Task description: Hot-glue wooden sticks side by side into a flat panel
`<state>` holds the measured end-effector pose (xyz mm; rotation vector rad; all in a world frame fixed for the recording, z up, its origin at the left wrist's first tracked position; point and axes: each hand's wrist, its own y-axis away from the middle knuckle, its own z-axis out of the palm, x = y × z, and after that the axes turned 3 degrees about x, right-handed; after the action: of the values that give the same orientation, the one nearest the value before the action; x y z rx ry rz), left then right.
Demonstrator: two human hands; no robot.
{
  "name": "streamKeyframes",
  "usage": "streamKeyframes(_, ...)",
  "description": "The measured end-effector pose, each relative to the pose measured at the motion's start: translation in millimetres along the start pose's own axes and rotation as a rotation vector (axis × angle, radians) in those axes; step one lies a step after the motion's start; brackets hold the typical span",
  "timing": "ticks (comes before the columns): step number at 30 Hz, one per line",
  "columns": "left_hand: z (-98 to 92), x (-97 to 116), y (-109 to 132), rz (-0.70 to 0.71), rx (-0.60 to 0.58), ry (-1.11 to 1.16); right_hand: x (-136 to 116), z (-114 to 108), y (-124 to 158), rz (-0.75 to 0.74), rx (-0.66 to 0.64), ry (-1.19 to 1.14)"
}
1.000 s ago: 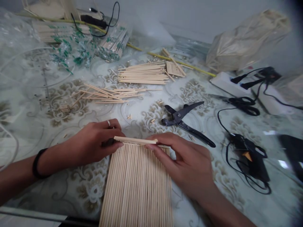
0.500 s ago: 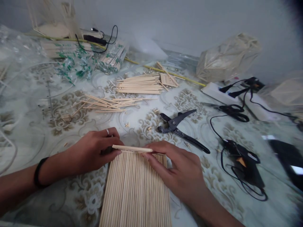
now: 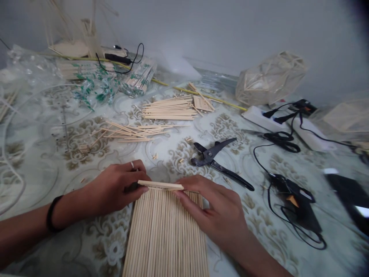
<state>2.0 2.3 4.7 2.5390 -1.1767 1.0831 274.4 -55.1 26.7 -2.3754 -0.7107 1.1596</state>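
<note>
A flat panel of thin wooden sticks (image 3: 167,238), laid side by side, lies in front of me and runs off the lower border. Across its far end is a short, narrow piece of pale wooden sticks (image 3: 160,185), seen nearly edge-on. My left hand (image 3: 119,186) pinches the left end of this piece between thumb and fingers. At its right end, my right hand (image 3: 217,206) grips it between thumb and forefinger, close above the panel. Whether the piece touches the panel's edge I cannot tell.
Black-handled cutting pliers (image 3: 215,154) lie beyond my right hand. Loose sticks (image 3: 135,131) and a stick pile (image 3: 170,107) are farther back. To the right are scissors (image 3: 282,140), a power strip (image 3: 265,118), a corded black tool (image 3: 296,200) and a phone (image 3: 346,192).
The view has tilted slightly, so the background sits lower. Both hands keep their hold on the short stick piece, which has hardly moved against the panel.
</note>
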Motion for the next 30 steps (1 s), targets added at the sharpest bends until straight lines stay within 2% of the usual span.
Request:
streamKeyframes(9,-1.2,3.3,-2.0,-0.006,-0.004,0.006,-2.7,-2.7,0.0,0.067,-0.032,-0.007)
streamKeyframes(18,0.5,2.7,-1.3,0.027,0.009,-0.042,-1.7,-2.9,-1.4,0.041,-0.030,-0.009)
streamKeyframes(20,0.3,3.7,-1.7,0.033,0.023,-0.052,-2.6,-4.0,-1.3,0.081,-0.020,-0.009)
streamKeyframes(25,-1.9,7.6,-2.0,0.015,0.022,-0.081,0.9,-10.2,2.7,0.291,0.063,-0.100)
streamKeyframes(30,-4.2,7.4,-4.4,0.018,0.067,-0.098,7.9,-17.5,5.9,0.339,0.110,-0.138)
